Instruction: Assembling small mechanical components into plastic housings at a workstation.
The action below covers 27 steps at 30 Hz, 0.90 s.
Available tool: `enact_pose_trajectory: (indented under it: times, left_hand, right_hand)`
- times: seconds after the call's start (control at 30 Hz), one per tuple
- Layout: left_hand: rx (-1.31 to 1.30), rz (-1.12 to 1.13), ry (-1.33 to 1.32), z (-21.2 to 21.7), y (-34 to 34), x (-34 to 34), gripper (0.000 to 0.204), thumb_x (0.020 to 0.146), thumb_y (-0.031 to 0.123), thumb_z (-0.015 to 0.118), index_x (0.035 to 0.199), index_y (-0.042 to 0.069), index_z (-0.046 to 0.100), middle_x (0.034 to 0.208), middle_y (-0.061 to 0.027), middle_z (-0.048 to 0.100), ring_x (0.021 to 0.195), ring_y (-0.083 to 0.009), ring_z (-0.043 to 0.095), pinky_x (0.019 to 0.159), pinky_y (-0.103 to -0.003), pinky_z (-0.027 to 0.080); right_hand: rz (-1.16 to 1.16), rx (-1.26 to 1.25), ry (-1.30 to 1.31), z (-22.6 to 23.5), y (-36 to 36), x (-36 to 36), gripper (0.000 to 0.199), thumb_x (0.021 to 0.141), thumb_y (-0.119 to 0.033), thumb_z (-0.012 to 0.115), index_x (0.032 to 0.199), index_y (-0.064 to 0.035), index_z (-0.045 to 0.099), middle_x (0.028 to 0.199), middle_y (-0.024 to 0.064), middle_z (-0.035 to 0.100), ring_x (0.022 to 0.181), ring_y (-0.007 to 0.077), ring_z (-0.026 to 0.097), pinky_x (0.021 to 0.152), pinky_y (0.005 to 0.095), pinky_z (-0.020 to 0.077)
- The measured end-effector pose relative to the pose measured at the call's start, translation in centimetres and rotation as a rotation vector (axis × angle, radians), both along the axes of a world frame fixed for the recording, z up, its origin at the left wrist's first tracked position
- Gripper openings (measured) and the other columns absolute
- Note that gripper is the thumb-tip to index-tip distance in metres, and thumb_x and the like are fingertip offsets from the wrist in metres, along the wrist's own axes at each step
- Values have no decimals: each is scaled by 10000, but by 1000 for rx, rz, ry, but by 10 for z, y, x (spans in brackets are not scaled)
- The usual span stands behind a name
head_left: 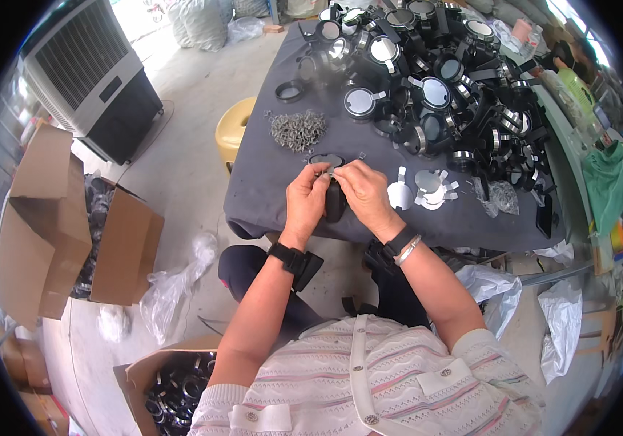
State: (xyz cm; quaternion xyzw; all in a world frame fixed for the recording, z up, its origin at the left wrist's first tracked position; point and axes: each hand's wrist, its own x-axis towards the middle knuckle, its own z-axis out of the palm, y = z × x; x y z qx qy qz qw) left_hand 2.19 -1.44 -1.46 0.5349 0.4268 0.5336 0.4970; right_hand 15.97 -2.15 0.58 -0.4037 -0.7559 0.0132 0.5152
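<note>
Now | left hand [306,198], right hand [364,190] fingers pinch black part [334,201] | near table [268,196] front edge | bare cloth around

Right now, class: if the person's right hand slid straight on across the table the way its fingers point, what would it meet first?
The right hand points left, toward the left hand. It would meet the small black part held between both hands, then the left hand's fingers; depth is hard to judge.

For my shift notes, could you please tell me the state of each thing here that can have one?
left hand: pinching the black part
right hand: gripping the black part
black part: held over the table edge
cardboard box: open
pile of small metal clips: loose on the cloth
round mirror discs: lying flat, unmounted
</note>
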Motion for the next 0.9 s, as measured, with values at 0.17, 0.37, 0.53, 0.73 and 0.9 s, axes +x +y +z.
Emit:
enact_pose_trajectory:
  times: [0.17, 0.37, 0.53, 0.73, 0.9]
  left_hand:
    - [6, -10, -4, 1, -1, 2, 225, 900, 73, 541, 1107, 29, 617, 638, 36, 528, 468, -26, 455, 415, -193, 383]
    - [-8, 10, 18, 5, -4, -2, 235, 863, 60, 608, 1096, 34, 619, 678, 25, 548, 508, -24, 454, 422, -185, 351]
    - [-10, -27, -51, 3, -1, 2, 215, 877, 39, 577, 1089, 28, 614, 650, 19, 539, 483, -31, 447, 396, -193, 344]
    - [-22, 31, 22, 9, -4, 2, 201, 885, 43, 551, 1077, 21, 609, 650, 14, 536, 462, -32, 429, 385, -201, 340]
    - [-22, 45, 64, 11, -3, 5, 193, 885, 56, 551, 1066, 24, 612, 658, 16, 534, 464, -38, 427, 387, -206, 344]
  right_hand:
    - [-49, 46, -62, 4, -1, 1, 83, 772, -16, 643, 823, -54, 591, 743, 71, 582, 678, 282, 621, 551, 373, 493]
    - [49, -200, 160, 5, 1, -3, 57, 795, -94, 601, 786, -41, 584, 759, 131, 610, 719, 359, 604, 592, 430, 474]
    - [17, -365, 138, 10, 2, 1, 115, 822, -121, 590, 818, -13, 627, 791, 137, 635, 747, 320, 623, 658, 396, 479]
    - [-164, -143, 2, 34, -37, 48, 60, 833, -94, 620, 844, -35, 615, 807, 133, 619, 726, 347, 607, 625, 404, 488]
    - [-614, -177, -224, 29, -56, 159, 75, 814, -91, 538, 792, -52, 598, 777, 139, 600, 728, 341, 614, 634, 438, 494]
